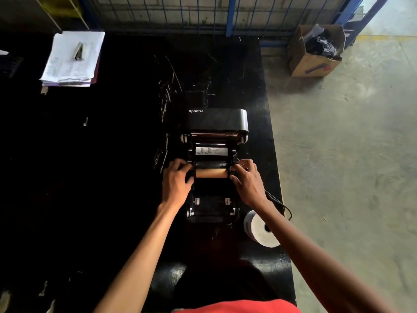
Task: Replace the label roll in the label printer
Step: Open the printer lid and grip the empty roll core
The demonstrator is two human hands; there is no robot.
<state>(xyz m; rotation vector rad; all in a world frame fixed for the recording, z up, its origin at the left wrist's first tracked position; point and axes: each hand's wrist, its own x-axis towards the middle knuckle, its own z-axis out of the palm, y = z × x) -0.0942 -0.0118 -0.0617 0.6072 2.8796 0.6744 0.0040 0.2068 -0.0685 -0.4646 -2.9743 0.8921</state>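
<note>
Filling most of the view, a scratched black table (112,177) runs from the wire fence (203,14) at the back to the person's red shirt (237,307) at the bottom edge, with bare concrete floor (349,166) to its right. On that floor, near the fence, an open cardboard box (313,62) holds dark plastic bags. A clipboard (73,58) stacked with papers lies at the table's far left corner. Near the table's right edge sits the black label printer (216,123), its lid swung open and away so the inner bay faces up. Just beside the printer's near right corner a full white label roll (262,229) lies on the table, partly covered by the right forearm. Across the open bay lies a bare brown cardboard core (211,173), seated between the side guides. The left hand (177,180) has its fingers curled at the core's left end, and the right hand (247,180) has its fingers curled at the right end; whether they pinch the core itself or the black guides beside it cannot be told. A black cable (281,203) trails off the printer's right side.
</note>
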